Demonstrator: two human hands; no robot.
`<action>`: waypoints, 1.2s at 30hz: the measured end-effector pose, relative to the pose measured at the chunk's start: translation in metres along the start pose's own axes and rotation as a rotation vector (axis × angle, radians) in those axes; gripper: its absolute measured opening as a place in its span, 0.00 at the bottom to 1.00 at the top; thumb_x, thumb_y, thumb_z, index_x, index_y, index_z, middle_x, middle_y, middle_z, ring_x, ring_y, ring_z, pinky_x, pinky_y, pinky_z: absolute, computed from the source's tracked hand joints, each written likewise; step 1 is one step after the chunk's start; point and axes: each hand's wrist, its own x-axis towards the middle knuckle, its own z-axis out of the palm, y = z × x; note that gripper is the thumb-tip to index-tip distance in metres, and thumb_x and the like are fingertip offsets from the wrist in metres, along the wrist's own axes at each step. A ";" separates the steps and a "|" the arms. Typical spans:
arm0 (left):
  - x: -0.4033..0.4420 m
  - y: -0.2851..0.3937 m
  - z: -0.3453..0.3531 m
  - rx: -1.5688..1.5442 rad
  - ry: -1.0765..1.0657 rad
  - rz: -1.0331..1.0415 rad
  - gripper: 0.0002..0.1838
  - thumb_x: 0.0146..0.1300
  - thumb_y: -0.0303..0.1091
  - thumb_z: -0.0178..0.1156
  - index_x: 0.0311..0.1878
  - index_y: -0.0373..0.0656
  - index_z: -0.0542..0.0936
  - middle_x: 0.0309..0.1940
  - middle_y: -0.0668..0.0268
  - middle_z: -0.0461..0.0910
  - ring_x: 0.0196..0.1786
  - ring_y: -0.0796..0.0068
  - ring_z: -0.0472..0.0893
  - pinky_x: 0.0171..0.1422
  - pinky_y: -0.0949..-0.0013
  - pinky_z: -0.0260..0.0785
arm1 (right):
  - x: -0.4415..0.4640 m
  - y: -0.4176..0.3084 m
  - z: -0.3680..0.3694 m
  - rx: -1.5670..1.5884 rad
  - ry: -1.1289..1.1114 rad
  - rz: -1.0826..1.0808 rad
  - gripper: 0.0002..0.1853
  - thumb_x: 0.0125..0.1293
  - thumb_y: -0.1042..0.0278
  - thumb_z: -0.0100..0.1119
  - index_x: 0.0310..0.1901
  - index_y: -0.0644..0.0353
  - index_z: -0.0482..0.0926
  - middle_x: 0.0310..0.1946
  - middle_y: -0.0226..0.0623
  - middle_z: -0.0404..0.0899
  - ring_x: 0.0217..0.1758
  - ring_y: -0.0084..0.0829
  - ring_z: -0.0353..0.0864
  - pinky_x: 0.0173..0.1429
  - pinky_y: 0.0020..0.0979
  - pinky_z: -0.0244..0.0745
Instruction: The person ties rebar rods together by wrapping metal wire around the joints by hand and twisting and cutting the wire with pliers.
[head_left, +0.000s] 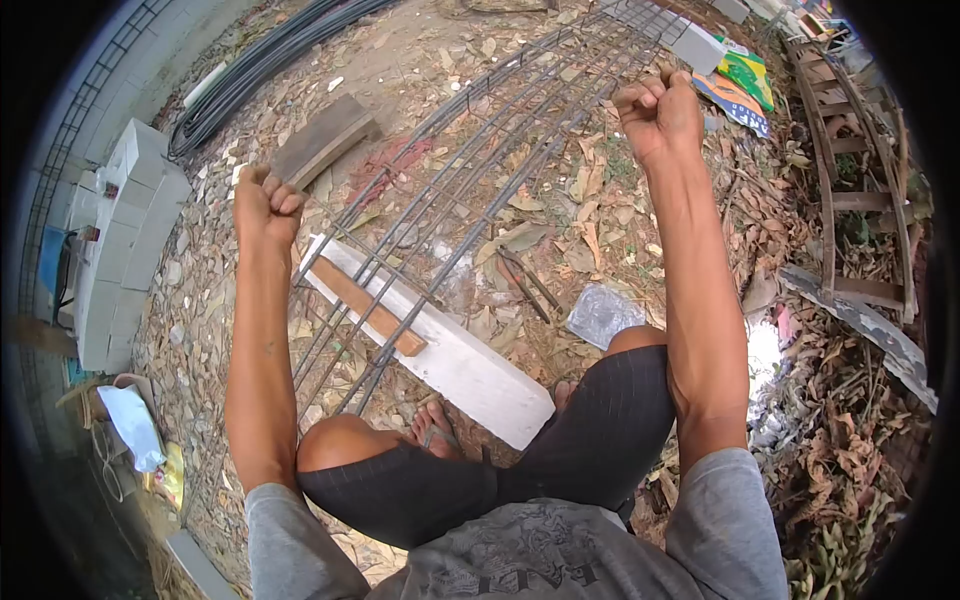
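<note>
Dark steel rods (pixel 262 72) lie bundled at upper left; one brown wooden ladder (pixel 826 170) extends along the right edge. Two long white blocks (pixel 480 378), the nearer bearing one brown wooden strip (pixel 345 290), underlie one grey steel-rod cage (pixel 500 200). One pair of dark metal pincers (pixel 510 265) lies at centre. The cage runs diagonally between left hand (pixel 267 208) and right hand (pixel 662 117), both loosely clenched.

Ground: brown dirt (pixel 400 62) littered with dry leaves (pixel 830 465) and pale stones (pixel 335 84) | left: grey block wall (pixel 172 55), stacked pale rectangular blocks (pixel 125 235) | right: brown wooden ladder (pixel 866 202) | light: daylight
</note>
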 end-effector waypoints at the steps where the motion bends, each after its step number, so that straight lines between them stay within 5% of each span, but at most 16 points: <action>1: 0.009 -0.002 -0.016 -0.020 0.008 -0.050 0.15 0.86 0.48 0.47 0.45 0.47 0.71 0.19 0.77 0.53 0.18 0.83 0.52 0.21 0.76 0.46 | 0.006 -0.007 -0.009 -0.038 0.052 -0.015 0.17 0.88 0.48 0.38 0.52 0.54 0.66 0.24 0.26 0.61 0.21 0.20 0.58 0.27 0.28 0.63; 4: 0.017 -0.005 -0.040 -0.040 0.062 -0.114 0.16 0.86 0.49 0.47 0.44 0.49 0.73 0.18 0.78 0.53 0.17 0.84 0.53 0.21 0.77 0.47 | 0.025 -0.019 -0.033 -0.108 0.156 -0.014 0.17 0.87 0.49 0.40 0.54 0.55 0.70 0.25 0.27 0.62 0.20 0.20 0.56 0.22 0.26 0.50; 7: 0.019 -0.001 -0.029 -0.041 0.021 -0.148 0.17 0.85 0.51 0.50 0.44 0.49 0.75 0.18 0.79 0.54 0.18 0.85 0.53 0.21 0.77 0.48 | 0.021 0.000 -0.038 -0.667 0.018 -0.078 0.18 0.87 0.54 0.41 0.54 0.58 0.77 0.27 0.31 0.70 0.22 0.26 0.65 0.26 0.34 0.63; 11: -0.025 -0.009 0.049 0.092 -0.096 -0.148 0.16 0.84 0.49 0.53 0.49 0.47 0.79 0.19 0.80 0.54 0.19 0.86 0.52 0.21 0.78 0.47 | -0.030 0.069 0.005 -1.195 -0.239 -0.405 0.19 0.84 0.61 0.45 0.51 0.66 0.84 0.35 0.46 0.87 0.39 0.45 0.86 0.54 0.48 0.76; 13: -0.038 -0.026 0.080 0.169 -0.208 -0.235 0.15 0.84 0.48 0.54 0.53 0.46 0.79 0.19 0.80 0.53 0.19 0.86 0.50 0.20 0.78 0.45 | -0.066 0.085 0.028 -1.275 -0.387 -0.515 0.18 0.83 0.61 0.46 0.52 0.65 0.83 0.31 0.51 0.86 0.38 0.53 0.88 0.49 0.52 0.77; 15: -0.037 -0.055 0.084 0.127 -0.335 -0.189 0.18 0.84 0.48 0.55 0.60 0.42 0.79 0.22 0.79 0.62 0.21 0.87 0.60 0.24 0.78 0.59 | -0.089 0.094 0.043 -1.354 -0.428 -0.485 0.17 0.84 0.60 0.46 0.53 0.64 0.81 0.40 0.54 0.89 0.41 0.58 0.88 0.48 0.51 0.79; 18: -0.081 -0.077 0.110 0.146 -0.228 -0.156 0.14 0.84 0.44 0.54 0.57 0.43 0.78 0.30 0.73 0.75 0.31 0.80 0.74 0.40 0.72 0.76 | -0.104 0.113 0.043 -1.322 -0.460 -0.553 0.13 0.82 0.61 0.48 0.52 0.61 0.78 0.22 0.58 0.81 0.30 0.65 0.83 0.38 0.59 0.75; 20: -0.092 -0.086 0.112 0.091 -0.227 -0.233 0.12 0.84 0.42 0.53 0.55 0.44 0.78 0.34 0.70 0.79 0.36 0.75 0.79 0.49 0.66 0.80 | -0.107 0.121 0.033 -1.463 -0.649 -0.543 0.13 0.81 0.61 0.49 0.51 0.62 0.77 0.22 0.58 0.80 0.29 0.65 0.83 0.37 0.59 0.75; 23: -0.082 -0.097 0.098 0.103 -0.273 -0.160 0.12 0.84 0.44 0.52 0.55 0.46 0.76 0.40 0.68 0.82 0.43 0.71 0.82 0.49 0.63 0.78 | -0.127 0.113 0.043 -1.619 -0.825 -0.342 0.17 0.80 0.58 0.50 0.55 0.62 0.81 0.27 0.62 0.83 0.35 0.66 0.84 0.43 0.59 0.78; 28: -0.093 -0.118 0.081 0.268 -0.365 0.045 0.11 0.84 0.42 0.55 0.51 0.44 0.76 0.30 0.73 0.74 0.34 0.83 0.75 0.44 0.69 0.77 | -0.109 0.080 0.054 -1.589 -0.765 -0.054 0.27 0.82 0.48 0.47 0.60 0.64 0.85 0.41 0.64 0.88 0.47 0.59 0.90 0.53 0.53 0.81; 31: -0.129 -0.139 0.086 0.495 -0.529 0.127 0.11 0.83 0.38 0.56 0.44 0.43 0.77 0.26 0.71 0.75 0.28 0.82 0.74 0.38 0.72 0.75 | -0.072 0.094 0.031 -1.176 -0.509 -0.073 0.33 0.85 0.42 0.43 0.71 0.65 0.76 0.42 0.53 0.90 0.41 0.36 0.89 0.47 0.39 0.80; 32: -0.138 -0.147 0.087 0.531 -0.590 0.129 0.11 0.82 0.38 0.56 0.44 0.41 0.77 0.27 0.69 0.77 0.29 0.81 0.75 0.39 0.71 0.75 | -0.070 0.096 0.028 -0.964 -0.459 0.029 0.31 0.87 0.45 0.41 0.70 0.66 0.77 0.43 0.42 0.89 0.40 0.31 0.85 0.45 0.37 0.78; 36: -0.149 -0.169 0.087 0.629 -0.706 0.148 0.12 0.80 0.38 0.58 0.46 0.37 0.80 0.30 0.62 0.83 0.32 0.78 0.80 0.41 0.68 0.75 | -0.081 0.083 0.033 -1.093 -0.494 0.016 0.25 0.86 0.52 0.46 0.65 0.64 0.81 0.26 0.32 0.77 0.32 0.27 0.76 0.41 0.39 0.75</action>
